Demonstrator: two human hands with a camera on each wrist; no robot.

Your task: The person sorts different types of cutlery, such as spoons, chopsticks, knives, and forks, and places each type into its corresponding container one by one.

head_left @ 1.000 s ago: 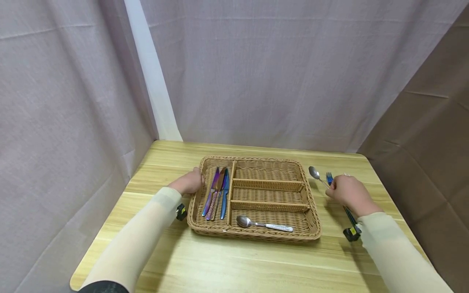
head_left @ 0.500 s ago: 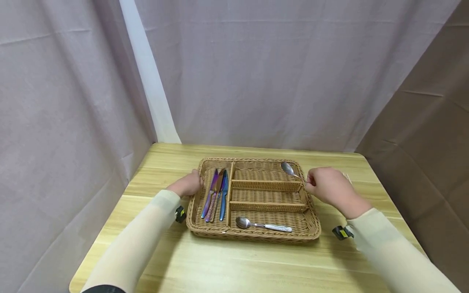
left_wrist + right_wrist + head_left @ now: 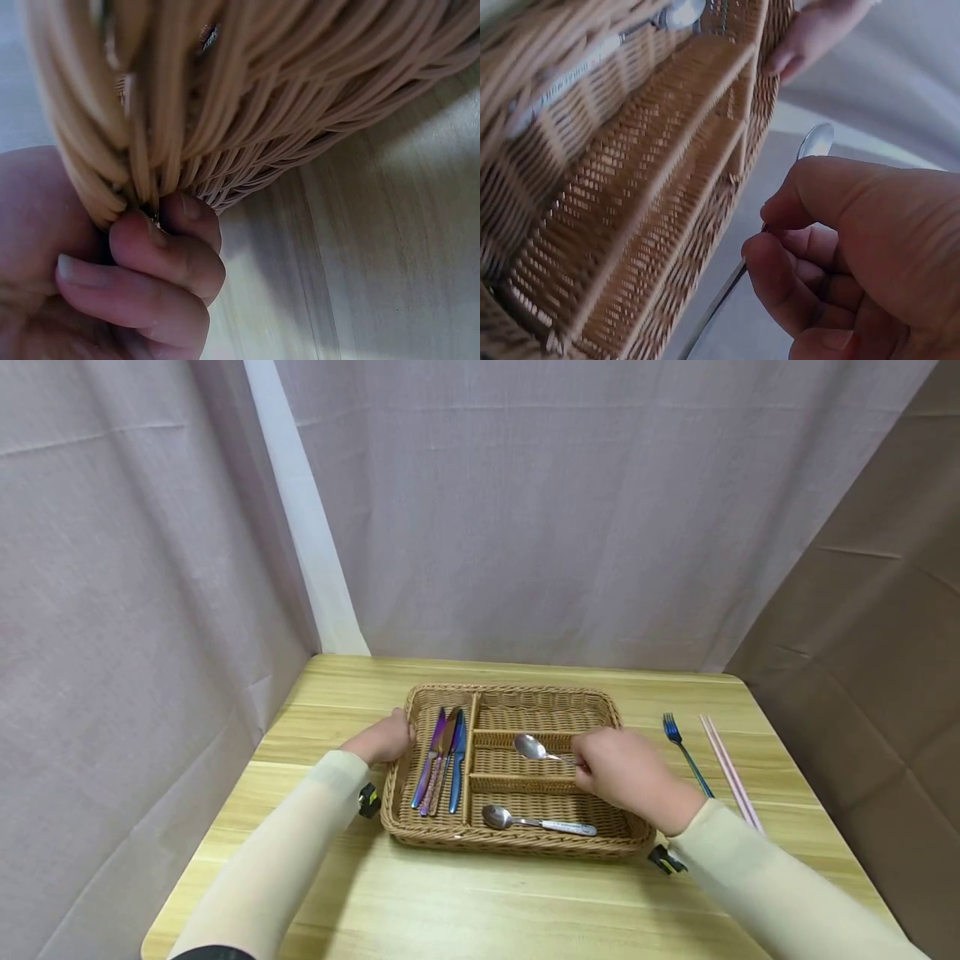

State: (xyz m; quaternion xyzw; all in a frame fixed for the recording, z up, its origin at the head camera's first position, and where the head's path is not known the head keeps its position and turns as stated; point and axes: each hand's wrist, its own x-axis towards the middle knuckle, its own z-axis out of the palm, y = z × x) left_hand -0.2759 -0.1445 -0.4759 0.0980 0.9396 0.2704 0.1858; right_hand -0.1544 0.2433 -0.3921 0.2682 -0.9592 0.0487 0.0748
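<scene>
A wicker cutlery basket point(image 3: 517, 845) with several compartments sits on the wooden table. My left hand point(image 3: 386, 737) grips its left rim; in the left wrist view the curled fingers point(image 3: 169, 255) are round the woven edge. Between thumb and fingertips my right hand point(image 3: 626, 772) pinches a metal spoon point(image 3: 529, 747) by its handle, the bowl pointing left over the middle compartment. A second spoon point(image 3: 566, 827), with a white patterned handle, lies in the front compartment. Several knives point(image 3: 438, 764), purple, coppery and blue, lie side by side in the left compartment.
A blue fork point(image 3: 684, 752) lies on the table right of the basket. Beside it is a pair of pink chopsticks point(image 3: 729, 768). Grey curtains point(image 3: 525, 527) stand behind the table and a brown one point(image 3: 862, 610) to its right.
The right hand has carried the spoon left from the table beside the fork to over the basket, uncovering the fork and chopsticks. The left hand stays on the rim.
</scene>
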